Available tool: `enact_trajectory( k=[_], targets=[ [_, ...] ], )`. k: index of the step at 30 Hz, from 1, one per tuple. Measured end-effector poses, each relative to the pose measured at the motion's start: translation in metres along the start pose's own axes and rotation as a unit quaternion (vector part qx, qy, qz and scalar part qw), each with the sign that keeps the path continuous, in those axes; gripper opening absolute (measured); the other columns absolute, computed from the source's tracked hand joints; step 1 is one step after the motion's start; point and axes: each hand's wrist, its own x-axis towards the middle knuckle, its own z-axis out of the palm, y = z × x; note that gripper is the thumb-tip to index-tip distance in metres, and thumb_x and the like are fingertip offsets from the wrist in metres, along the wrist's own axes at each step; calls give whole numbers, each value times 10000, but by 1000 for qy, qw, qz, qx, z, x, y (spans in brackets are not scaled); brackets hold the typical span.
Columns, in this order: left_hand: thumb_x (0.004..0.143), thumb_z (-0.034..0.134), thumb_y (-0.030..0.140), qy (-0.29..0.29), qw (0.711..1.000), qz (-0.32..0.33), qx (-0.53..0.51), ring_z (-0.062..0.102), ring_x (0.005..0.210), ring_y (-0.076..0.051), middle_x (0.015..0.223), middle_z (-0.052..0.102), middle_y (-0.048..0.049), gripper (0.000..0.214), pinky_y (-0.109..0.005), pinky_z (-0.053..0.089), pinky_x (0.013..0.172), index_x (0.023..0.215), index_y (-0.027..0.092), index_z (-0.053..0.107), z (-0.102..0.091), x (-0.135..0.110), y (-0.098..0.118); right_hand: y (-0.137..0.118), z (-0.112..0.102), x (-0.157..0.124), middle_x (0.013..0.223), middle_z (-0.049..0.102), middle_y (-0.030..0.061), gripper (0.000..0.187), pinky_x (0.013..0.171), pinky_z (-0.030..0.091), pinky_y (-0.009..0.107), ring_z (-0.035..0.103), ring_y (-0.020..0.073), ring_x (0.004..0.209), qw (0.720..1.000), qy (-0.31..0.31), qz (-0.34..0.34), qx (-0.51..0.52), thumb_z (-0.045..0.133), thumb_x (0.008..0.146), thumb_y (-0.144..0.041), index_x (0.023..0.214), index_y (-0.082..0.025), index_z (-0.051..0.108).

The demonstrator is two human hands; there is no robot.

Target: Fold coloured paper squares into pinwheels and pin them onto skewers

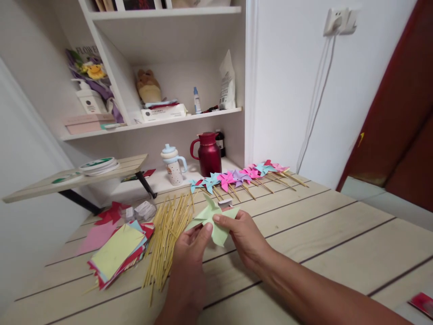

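Note:
A pale green paper pinwheel (220, 234) is held up in front of me, its blades folded toward the middle. My left hand (193, 246) grips it from the lower left, thumb on the paper. From the right, my right hand (241, 232) pinches it with the thumb close to its centre. Whether a pin sits at the centre is hidden by the thumbs. Thin wooden sticks (165, 239) lie in a loose heap left of my hands. Beyond them, a stack of coloured paper sheets (117, 253) has a yellow sheet on top.
Finished pinwheels on sticks (241, 178) line the table's back edge. A small white box (225, 203) lies just behind my hands. A red jug (209, 155) and a sippy cup (173, 167) stand at the back. At left is a small raised stand (131, 163) holding round lids (98, 167).

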Motion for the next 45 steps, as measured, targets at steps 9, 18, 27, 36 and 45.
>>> enact_trajectory(
  k=[9, 18, 27, 36, 45],
  targets=[
    [708, 788, 342, 30, 999, -21, 38, 702, 914, -224, 990, 758, -95, 352, -356, 496, 892, 991, 146, 715, -16, 8, -12, 1, -2, -2, 695, 724, 34, 212, 645, 474, 303, 645, 183, 662, 1000, -7, -4, -15, 826, 623, -253, 769, -149, 712],
    [633, 815, 356, 55, 997, -18, 47, 708, 743, -215, 826, 761, -66, 330, -331, 523, 748, 876, 147, 736, -14, 8, -14, 3, 0, -4, 679, 720, 15, 224, 655, 475, 301, 645, 170, 641, 1000, 7, 10, -11, 837, 597, -248, 735, -168, 680],
    [570, 855, 374, 149, 983, -50, 99, 703, 697, -203, 766, 766, -58, 388, -316, 534, 723, 861, 135, 761, -5, 1, -3, 8, 1, -4, 611, 655, -32, 283, 599, 442, 273, 577, 134, 566, 999, 25, 23, 11, 849, 587, -255, 689, -189, 593],
    [656, 810, 294, 91, 995, -42, -21, 694, 774, -179, 856, 766, -91, 283, -260, 523, 724, 863, 110, 756, -19, 15, 2, -2, -12, 3, 901, 647, 18, 295, 797, 457, 332, 592, 175, 817, 997, -26, -30, -72, 701, 809, -426, 1021, -222, 671],
    [683, 794, 216, 87, 987, -75, -113, 691, 831, -187, 951, 762, -119, 231, -265, 535, 736, 879, 110, 732, -39, 19, 19, -12, -25, 3, 822, 461, -3, 434, 755, 454, 333, 508, 174, 776, 799, -108, -359, -469, 584, 888, -175, 1270, -380, 609]
  ],
)
